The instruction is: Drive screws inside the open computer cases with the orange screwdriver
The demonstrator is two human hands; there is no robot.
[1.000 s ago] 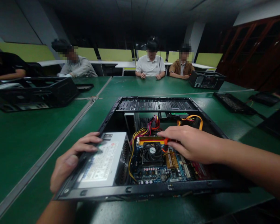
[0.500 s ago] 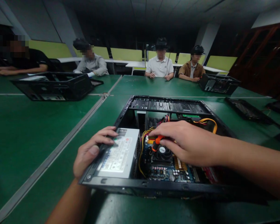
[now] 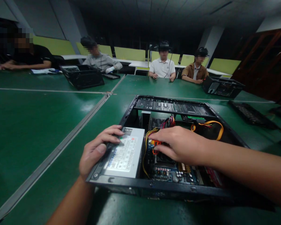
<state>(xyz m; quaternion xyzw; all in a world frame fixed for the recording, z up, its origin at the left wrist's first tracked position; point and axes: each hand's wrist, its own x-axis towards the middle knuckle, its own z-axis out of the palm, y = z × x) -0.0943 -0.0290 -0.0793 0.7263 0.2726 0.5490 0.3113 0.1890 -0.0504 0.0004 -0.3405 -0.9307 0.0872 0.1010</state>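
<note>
An open black computer case (image 3: 168, 184) lies on its side in front of me, its inside facing up. My left hand (image 3: 101, 147) holds the case's left edge, fingertips touching the silver power supply (image 3: 128, 153). Over the motherboard (image 3: 170, 175), my right hand (image 3: 184, 145) pinches a screwdriver with an orange and black handle (image 3: 156, 147). The screwdriver's tip is hidden. Beneath that hand, the CPU fan (image 3: 165, 161) is mostly covered. Yellow and black wires (image 3: 145, 156) run between the power supply and the board.
Several people sit across the green table (image 3: 49, 125). Another black case (image 3: 83, 76) is at the far left, and one (image 3: 222, 86) at the far right. A black panel (image 3: 251, 114) lies to the right. An orange cable (image 3: 220, 129) loops inside my case.
My view has shifted slightly. My right hand has moved a little left relative to the fan, still holding the screwdriver. Across the table, the far-left case has shifted back and turned.
</note>
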